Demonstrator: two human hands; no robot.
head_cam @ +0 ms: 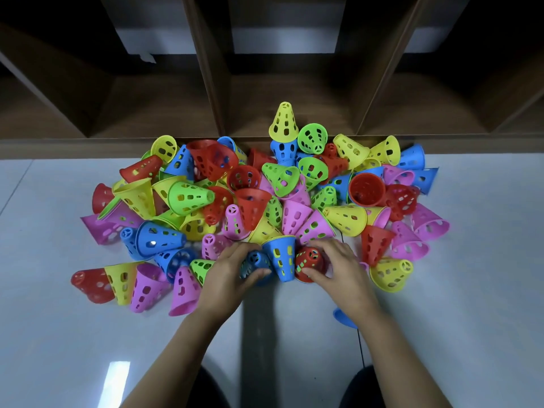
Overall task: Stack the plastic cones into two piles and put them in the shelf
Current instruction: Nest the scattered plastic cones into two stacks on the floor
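view from above: a heap of plastic cones point(265, 195) in red, yellow, green, blue and pink, all pierced with holes, lies spilled across a white surface point(59, 319). beyond it, at the far side, stands a dark wooden shelf point(206, 69) with open compartments. almost nothing is stacked yet.

at the near edge of the heap the person's two hands work side by side. the left hand point(232, 269) curls its fingers and thumb round the left blue cone point(255, 260), which lies on its side. the hand covers much of it, so which way it points is hard to tell. the right hand point(338, 266) grips a red cone point(307, 260) with fingers over the top and thumb at the near side, and the narrow capped tip faces up.

between them, touching both, is the middle blue cone point(281, 257). its long axis runs near to far — wide mouth toward the shelf, narrow tip toward the person — and yellow shows through its holes. it sits just right of the left hand and just left of the right, about equally close to each. nesting either held cone with it would likely mean turning that cone onto the same near-far axis first.
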